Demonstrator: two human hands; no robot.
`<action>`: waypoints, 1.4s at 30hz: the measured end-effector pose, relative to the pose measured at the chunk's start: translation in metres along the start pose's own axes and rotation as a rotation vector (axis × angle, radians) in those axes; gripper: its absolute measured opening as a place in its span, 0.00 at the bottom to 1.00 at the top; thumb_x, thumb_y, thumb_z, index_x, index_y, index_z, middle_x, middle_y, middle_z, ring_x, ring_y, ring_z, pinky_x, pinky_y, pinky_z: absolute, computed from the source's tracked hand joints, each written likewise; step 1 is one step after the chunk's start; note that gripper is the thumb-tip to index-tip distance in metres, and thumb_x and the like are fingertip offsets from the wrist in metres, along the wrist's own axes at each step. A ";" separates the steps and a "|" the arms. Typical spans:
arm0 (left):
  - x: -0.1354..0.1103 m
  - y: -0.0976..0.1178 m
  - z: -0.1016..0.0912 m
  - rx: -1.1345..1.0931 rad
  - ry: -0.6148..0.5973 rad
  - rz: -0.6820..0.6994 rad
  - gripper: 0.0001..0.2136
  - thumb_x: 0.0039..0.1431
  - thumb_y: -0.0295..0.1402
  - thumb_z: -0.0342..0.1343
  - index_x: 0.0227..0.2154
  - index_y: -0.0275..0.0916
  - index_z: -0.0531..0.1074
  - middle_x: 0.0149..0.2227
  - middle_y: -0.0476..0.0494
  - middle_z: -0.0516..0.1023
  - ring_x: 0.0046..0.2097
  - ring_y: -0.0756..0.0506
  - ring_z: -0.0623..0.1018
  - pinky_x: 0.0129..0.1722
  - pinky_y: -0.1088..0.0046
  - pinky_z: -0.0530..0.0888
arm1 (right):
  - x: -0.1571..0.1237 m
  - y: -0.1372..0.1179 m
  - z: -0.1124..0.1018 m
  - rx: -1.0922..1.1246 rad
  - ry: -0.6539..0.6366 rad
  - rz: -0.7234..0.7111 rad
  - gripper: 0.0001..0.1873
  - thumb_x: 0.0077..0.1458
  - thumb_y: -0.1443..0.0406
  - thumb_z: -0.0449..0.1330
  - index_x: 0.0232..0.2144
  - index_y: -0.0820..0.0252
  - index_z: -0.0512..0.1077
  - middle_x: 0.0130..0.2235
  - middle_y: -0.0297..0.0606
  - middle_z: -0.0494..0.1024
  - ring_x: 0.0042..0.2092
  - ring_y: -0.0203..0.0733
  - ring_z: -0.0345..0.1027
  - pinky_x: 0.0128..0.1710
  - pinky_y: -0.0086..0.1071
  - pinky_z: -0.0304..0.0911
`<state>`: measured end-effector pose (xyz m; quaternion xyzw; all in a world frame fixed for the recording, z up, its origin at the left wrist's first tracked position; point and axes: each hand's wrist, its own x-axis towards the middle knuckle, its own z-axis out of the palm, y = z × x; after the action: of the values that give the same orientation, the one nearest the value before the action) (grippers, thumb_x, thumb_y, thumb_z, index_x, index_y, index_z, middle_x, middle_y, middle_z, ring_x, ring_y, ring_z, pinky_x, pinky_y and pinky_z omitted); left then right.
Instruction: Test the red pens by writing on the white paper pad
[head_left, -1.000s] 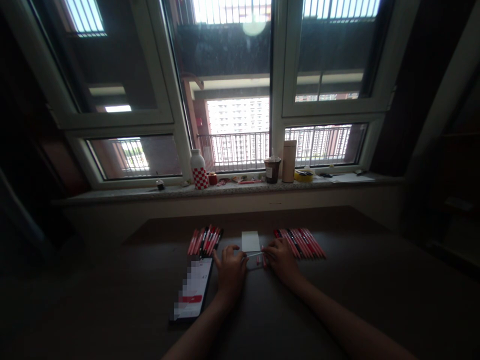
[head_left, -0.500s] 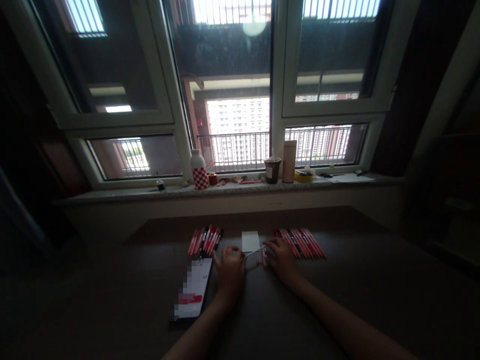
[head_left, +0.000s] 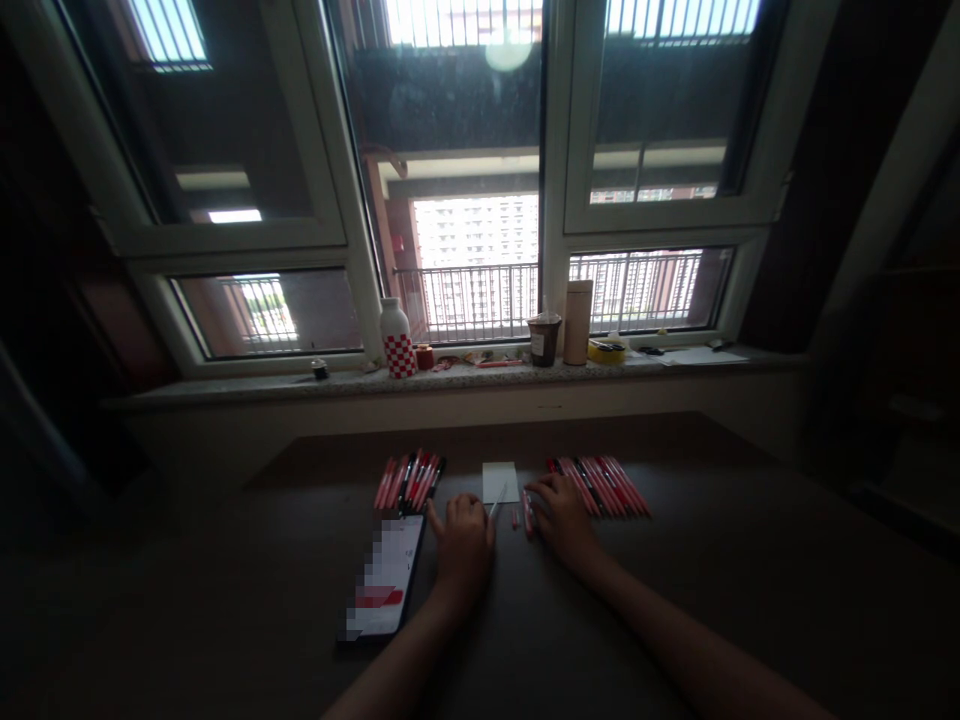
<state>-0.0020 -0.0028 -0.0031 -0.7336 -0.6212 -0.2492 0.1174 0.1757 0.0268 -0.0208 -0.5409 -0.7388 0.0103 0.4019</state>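
Observation:
My left hand (head_left: 461, 545) is closed, pinching a slim white pen refill (head_left: 499, 500) between thumb and fingers. The refill slants up and away, its far end over a small white paper pad (head_left: 495, 478). To the right, my right hand (head_left: 568, 522) rests on the table with its fingers bent at a pink pen barrel (head_left: 528, 515), which they touch; the exact grip is partly hidden. A short pink pen part (head_left: 515, 519) lies between the hands, just left of the barrel.
Pink, red and black pens form a left row (head_left: 409, 482) and a right row (head_left: 600, 486). A phone (head_left: 384, 580) lies beside my left forearm. On the windowsill stand a checkered bottle (head_left: 397, 340), a drink cup (head_left: 544, 340), a brown cylinder (head_left: 577, 322) and yellow tape (head_left: 606, 352).
My right fingers have let go of the white refill's far end and lowered to the pink barrel. Still in my left hand, the refill has swung to point more forward.

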 end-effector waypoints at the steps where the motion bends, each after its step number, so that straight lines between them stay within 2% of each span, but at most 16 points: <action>1: 0.000 0.000 -0.001 0.000 -0.008 0.004 0.09 0.59 0.31 0.47 0.35 0.39 0.72 0.44 0.42 0.73 0.50 0.41 0.69 0.60 0.41 0.46 | 0.000 0.000 0.000 -0.001 0.000 0.000 0.16 0.53 0.71 0.55 0.44 0.56 0.74 0.44 0.44 0.70 0.48 0.49 0.61 0.50 0.41 0.58; 10: -0.002 0.003 -0.003 -0.031 -0.039 0.063 0.08 0.56 0.32 0.50 0.34 0.39 0.73 0.44 0.42 0.74 0.51 0.40 0.68 0.60 0.37 0.42 | 0.000 0.002 0.002 -0.007 -0.001 -0.007 0.16 0.53 0.71 0.55 0.44 0.57 0.74 0.44 0.44 0.70 0.48 0.48 0.61 0.50 0.41 0.57; 24: -0.001 0.002 -0.002 -0.070 -0.060 0.072 0.06 0.55 0.34 0.52 0.29 0.40 0.73 0.43 0.43 0.74 0.51 0.41 0.69 0.60 0.36 0.40 | 0.000 0.001 0.001 -0.004 -0.011 0.000 0.16 0.53 0.71 0.55 0.43 0.56 0.74 0.44 0.44 0.70 0.48 0.49 0.61 0.50 0.41 0.58; 34: -0.001 0.002 -0.003 -0.083 -0.068 0.086 0.06 0.55 0.35 0.52 0.30 0.40 0.73 0.44 0.43 0.74 0.50 0.41 0.69 0.60 0.36 0.41 | 0.000 -0.001 0.001 0.016 -0.005 -0.035 0.11 0.54 0.67 0.57 0.40 0.57 0.75 0.43 0.43 0.70 0.48 0.48 0.60 0.50 0.41 0.57; 42: -0.001 0.004 -0.007 -0.094 -0.065 0.031 0.07 0.56 0.34 0.51 0.30 0.41 0.72 0.43 0.42 0.74 0.50 0.41 0.69 0.60 0.37 0.41 | -0.004 -0.013 -0.006 -0.033 -0.136 -0.137 0.13 0.51 0.62 0.62 0.42 0.53 0.75 0.47 0.40 0.70 0.53 0.49 0.56 0.54 0.43 0.52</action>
<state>-0.0001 -0.0079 0.0031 -0.7555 -0.6009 -0.2524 0.0662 0.1693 0.0153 -0.0134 -0.4936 -0.7997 0.0070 0.3417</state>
